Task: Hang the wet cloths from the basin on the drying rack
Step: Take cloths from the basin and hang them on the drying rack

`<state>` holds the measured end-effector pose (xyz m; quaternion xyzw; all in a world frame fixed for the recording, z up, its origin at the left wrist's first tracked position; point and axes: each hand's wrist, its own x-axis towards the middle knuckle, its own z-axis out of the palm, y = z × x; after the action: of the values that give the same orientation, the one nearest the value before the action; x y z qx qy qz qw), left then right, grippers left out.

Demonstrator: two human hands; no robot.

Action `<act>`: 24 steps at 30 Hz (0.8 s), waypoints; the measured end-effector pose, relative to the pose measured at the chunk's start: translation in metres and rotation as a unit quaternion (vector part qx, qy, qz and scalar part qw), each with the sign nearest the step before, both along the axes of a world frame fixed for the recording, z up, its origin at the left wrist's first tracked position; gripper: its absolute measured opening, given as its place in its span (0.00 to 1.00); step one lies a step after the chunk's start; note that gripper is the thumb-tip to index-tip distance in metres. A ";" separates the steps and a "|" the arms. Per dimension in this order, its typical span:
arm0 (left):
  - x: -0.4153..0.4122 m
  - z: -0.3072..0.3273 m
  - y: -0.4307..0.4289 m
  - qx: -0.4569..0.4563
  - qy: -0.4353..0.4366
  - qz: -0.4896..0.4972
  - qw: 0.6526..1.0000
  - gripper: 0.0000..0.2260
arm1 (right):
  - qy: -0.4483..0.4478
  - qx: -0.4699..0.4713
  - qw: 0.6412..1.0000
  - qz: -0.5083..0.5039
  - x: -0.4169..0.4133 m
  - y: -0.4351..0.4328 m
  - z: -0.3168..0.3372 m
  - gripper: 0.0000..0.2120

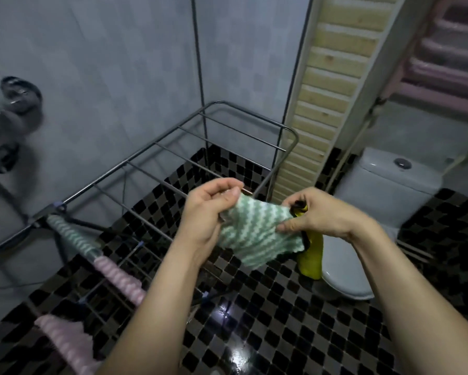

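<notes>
Fingers [228, 197] of left hand [208, 209] and right hand [316, 212] pinch opposite edges of green striped cloth [257, 234], stretched just above drying rack [254, 115] bare rails, likely for flat draping; right also grips yellow cloth [311, 255].

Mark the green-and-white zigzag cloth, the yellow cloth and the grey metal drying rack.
green-and-white zigzag cloth [257, 234]: head view, middle of its face.
yellow cloth [312, 255]: head view, its hanging lower part.
grey metal drying rack [151, 144]: head view, left side rail.
</notes>
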<state>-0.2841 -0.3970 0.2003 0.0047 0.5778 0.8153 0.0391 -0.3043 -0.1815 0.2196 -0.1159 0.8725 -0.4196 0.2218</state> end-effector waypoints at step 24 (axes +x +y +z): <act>-0.008 -0.016 -0.148 -0.254 0.015 0.451 0.855 0.11 | -0.007 -0.165 0.965 0.204 -0.156 -0.167 0.024 0.04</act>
<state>-0.2923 -0.5448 0.1838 -0.2541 0.7040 0.5683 -0.3420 -0.4606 -0.3490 0.2432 -0.3236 0.7472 -0.5045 0.2871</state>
